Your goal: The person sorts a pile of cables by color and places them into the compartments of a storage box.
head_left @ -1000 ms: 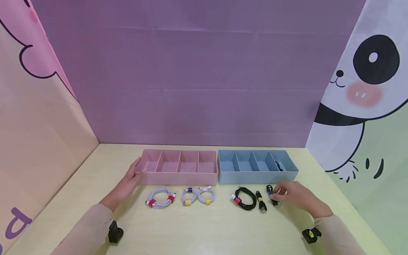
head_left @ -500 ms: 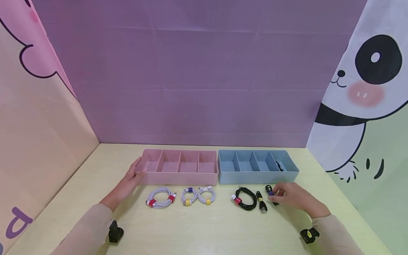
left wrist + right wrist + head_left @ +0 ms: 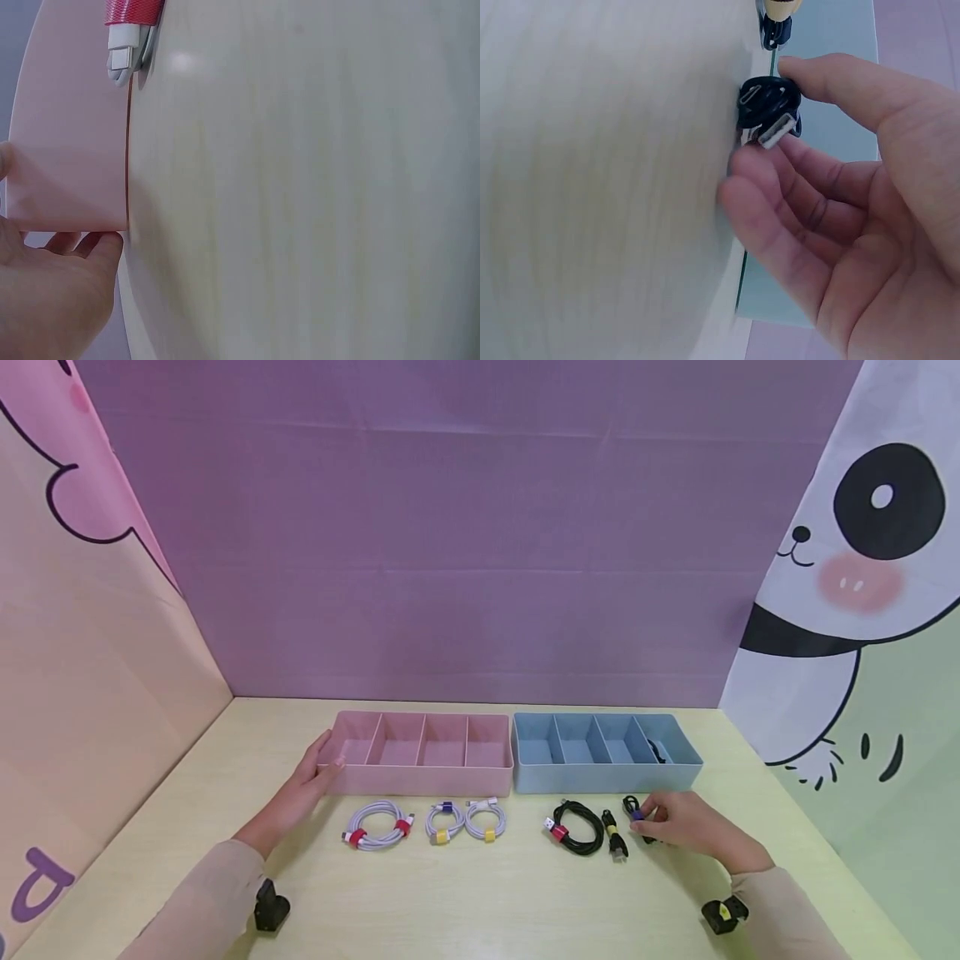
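At the left end of a pink divided box (image 3: pixel 422 781), my left hand (image 3: pixel 306 783) grips the corner, thumb at the front rim and fingers against the end wall. My right hand (image 3: pixel 688 827) pinches a small bundled black USB cable (image 3: pixel 769 109) between thumb and fingers, low over the table before the blue divided box (image 3: pixel 607 779). A blue tie binds this cable, and its metal plug faces the palm in the right wrist view. Just left lie a black cable with a yellow tie (image 3: pixel 614 837) and a coiled black cable with a red tie (image 3: pixel 588 846).
Before the pink box lie a large white cable coil with red ties (image 3: pixel 378 839) and two smaller white coils, the left one (image 3: pixel 446 824) and the right one (image 3: pixel 486 822). A black strip (image 3: pixel 656 751) sits in the blue box's right part. A purple backdrop (image 3: pixel 480 543) stands behind.
My right hand has shifted slightly left with the blue-tied black cable, whose lower end is now more hidden by the fingers. My left hand stays on the pink box.
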A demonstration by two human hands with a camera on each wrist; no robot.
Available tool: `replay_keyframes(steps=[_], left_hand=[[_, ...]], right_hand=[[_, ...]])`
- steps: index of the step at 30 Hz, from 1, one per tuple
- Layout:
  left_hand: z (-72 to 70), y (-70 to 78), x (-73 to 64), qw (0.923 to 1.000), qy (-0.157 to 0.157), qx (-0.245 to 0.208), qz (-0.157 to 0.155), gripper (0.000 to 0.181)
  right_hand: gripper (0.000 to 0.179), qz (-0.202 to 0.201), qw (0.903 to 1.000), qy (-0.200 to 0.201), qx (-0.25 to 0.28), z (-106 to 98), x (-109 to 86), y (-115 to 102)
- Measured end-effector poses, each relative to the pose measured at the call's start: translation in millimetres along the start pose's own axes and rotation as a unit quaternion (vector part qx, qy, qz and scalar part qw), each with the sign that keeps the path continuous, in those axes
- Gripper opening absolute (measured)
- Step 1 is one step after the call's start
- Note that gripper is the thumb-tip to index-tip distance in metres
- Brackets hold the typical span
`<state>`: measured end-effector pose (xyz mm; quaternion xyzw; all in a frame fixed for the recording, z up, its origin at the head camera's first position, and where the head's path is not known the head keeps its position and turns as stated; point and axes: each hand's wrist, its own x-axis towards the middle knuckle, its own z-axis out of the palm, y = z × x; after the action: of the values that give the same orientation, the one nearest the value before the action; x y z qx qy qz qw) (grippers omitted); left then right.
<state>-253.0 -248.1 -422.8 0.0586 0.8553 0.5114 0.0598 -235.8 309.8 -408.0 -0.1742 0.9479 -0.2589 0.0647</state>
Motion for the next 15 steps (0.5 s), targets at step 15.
replay_keyframes(steps=[15], left_hand=[[0.4,-1.8,1.0,1.0,-0.001,-0.003,-0.002,0.08]], right_hand=[[0.023,-0.002,0.9999,0.01,0.01,0.2,-0.5,1.7]])
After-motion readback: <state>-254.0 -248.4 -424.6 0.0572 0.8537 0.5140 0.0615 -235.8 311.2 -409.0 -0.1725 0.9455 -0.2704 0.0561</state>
